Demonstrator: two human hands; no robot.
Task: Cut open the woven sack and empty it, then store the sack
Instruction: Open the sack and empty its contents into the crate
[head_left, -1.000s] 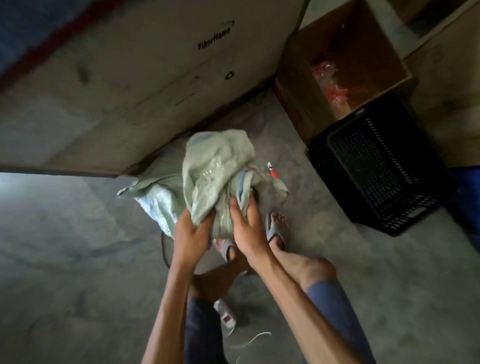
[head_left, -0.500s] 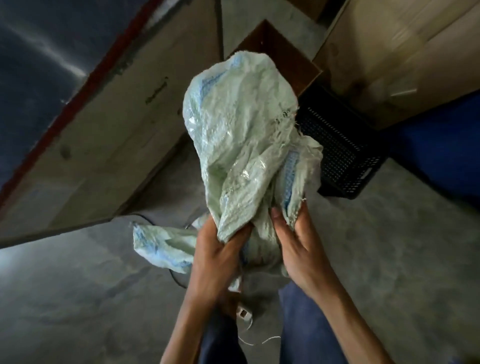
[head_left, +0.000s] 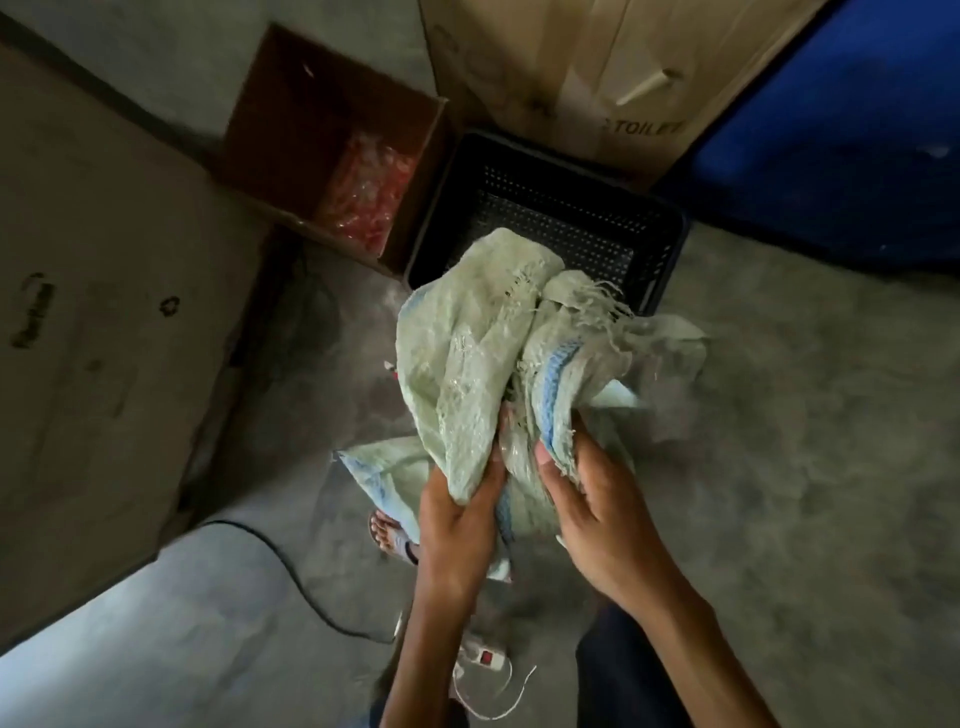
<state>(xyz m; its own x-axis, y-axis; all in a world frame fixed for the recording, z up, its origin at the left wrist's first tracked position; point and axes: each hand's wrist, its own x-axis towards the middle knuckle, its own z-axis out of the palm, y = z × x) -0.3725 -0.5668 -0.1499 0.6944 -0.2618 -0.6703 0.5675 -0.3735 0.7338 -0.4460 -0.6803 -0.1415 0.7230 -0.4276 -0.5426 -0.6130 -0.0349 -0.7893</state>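
Observation:
The woven sack (head_left: 462, 353) is pale green with a blue stripe and frayed threads at its cut edge. It is crumpled into a limp bundle held above the floor in the middle of the head view. My left hand (head_left: 457, 519) grips its lower left folds. My right hand (head_left: 597, 514) clutches the blue-striped part on the right. A loose end of the sack hangs down to the left of my left wrist. The top of the bundle overlaps the near edge of a black plastic crate (head_left: 665, 228).
An open cardboard box (head_left: 415, 171) with red packets (head_left: 369, 197) stands left of the crate. Large cartons rise at left (head_left: 104, 338) and at the back (head_left: 571, 78). A blue mass (head_left: 857, 145) fills the right. A white power strip (head_left: 483, 657), black cable (head_left: 291, 566) and my sandalled foot (head_left: 387, 535) lie below.
I have lifted the sack off the floor, then lowered and bunched it toward the crate. The view has swung right, bringing the crate and box nearer the centre.

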